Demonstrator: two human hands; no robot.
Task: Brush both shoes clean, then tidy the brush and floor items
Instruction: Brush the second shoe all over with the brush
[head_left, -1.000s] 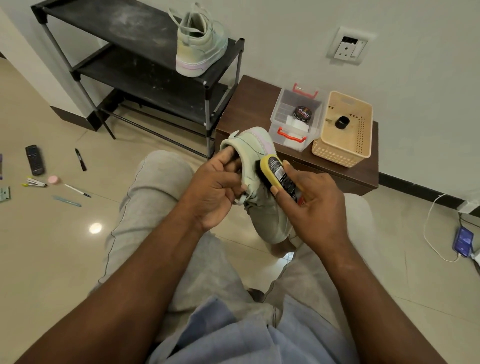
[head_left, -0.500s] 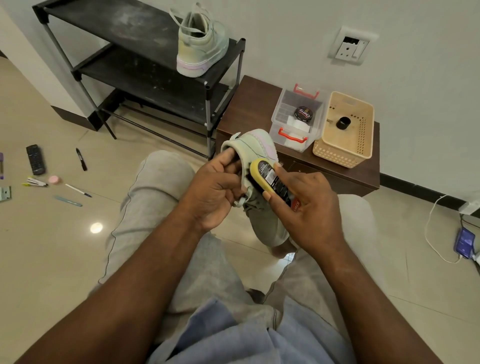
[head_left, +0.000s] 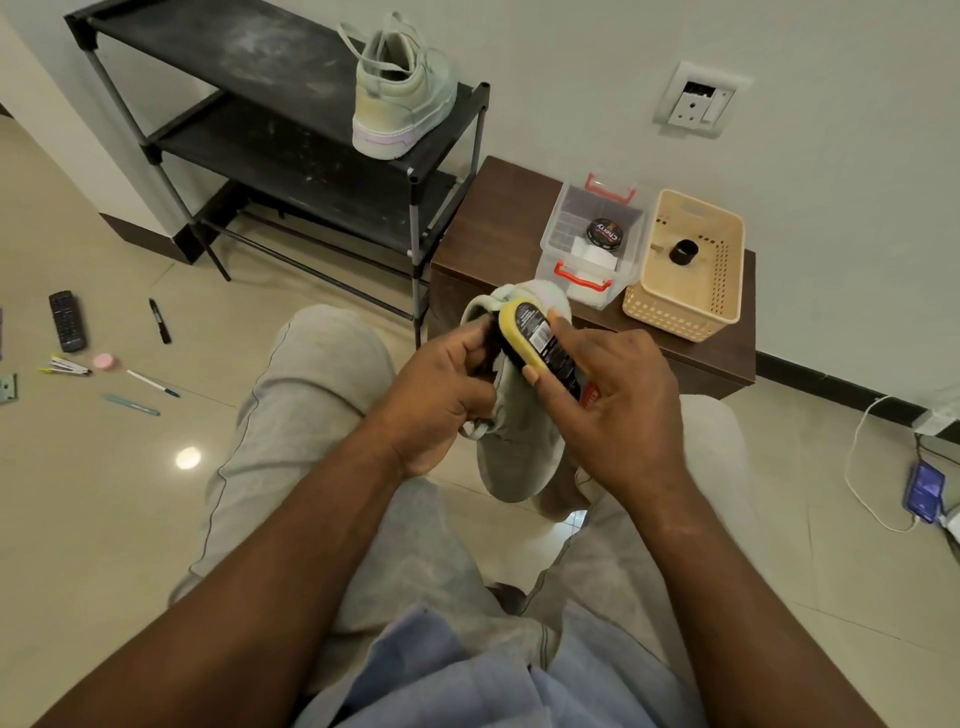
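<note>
My left hand (head_left: 441, 395) grips a pale green shoe (head_left: 519, 441) by its opening, held over my knees with the toe pointing down. My right hand (head_left: 608, 405) holds a yellow brush (head_left: 535, 338) with a black label, pressed against the shoe near its heel. The second pale green shoe (head_left: 400, 98) stands on the top shelf of the black rack (head_left: 291, 171). On the floor at the left lie a remote (head_left: 66, 320), a black marker (head_left: 160, 321), several pens (head_left: 150, 383) and a pink round lid (head_left: 104, 361).
A brown low cabinet (head_left: 498, 218) carries a clear box (head_left: 592, 244) with a polish tin and a beige basket (head_left: 685, 265). A phone (head_left: 924, 491) on a white cable lies on the floor at the right. A wall socket (head_left: 696, 104) is above.
The brush has slid up the shoe from its side toward the heel end. My left hand keeps the same grip on the shoe.
</note>
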